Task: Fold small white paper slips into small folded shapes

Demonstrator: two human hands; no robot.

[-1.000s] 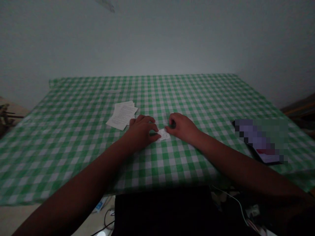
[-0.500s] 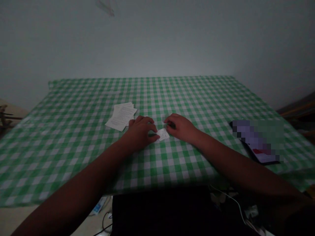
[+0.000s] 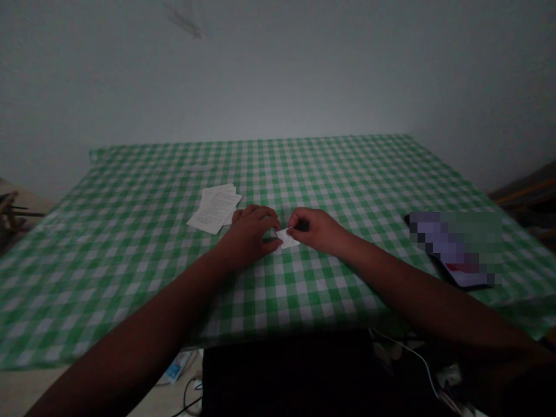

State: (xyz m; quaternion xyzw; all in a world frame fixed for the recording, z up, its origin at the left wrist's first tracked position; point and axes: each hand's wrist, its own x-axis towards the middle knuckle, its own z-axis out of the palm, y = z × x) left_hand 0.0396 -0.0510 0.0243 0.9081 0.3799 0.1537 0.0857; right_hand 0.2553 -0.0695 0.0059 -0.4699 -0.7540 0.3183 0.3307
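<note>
A small folded white paper (image 3: 287,238) lies on the green-and-white checked tablecloth (image 3: 304,174) near the middle. My left hand (image 3: 249,231) rests on the cloth with curled fingers pressing the paper's left edge. My right hand (image 3: 313,229) pinches the paper's right edge with thumb and fingers together. A small stack of white printed sheets (image 3: 215,208) lies just beyond and left of my left hand.
A dark phone or tablet (image 3: 456,252), partly blurred out, lies at the right of the table. A pale wall stands behind the table. Cables and small items (image 3: 417,359) lie on the floor below the front edge.
My right hand has moved a little left and closed its fingers onto the paper's right edge. The left hand has stayed on the paper.
</note>
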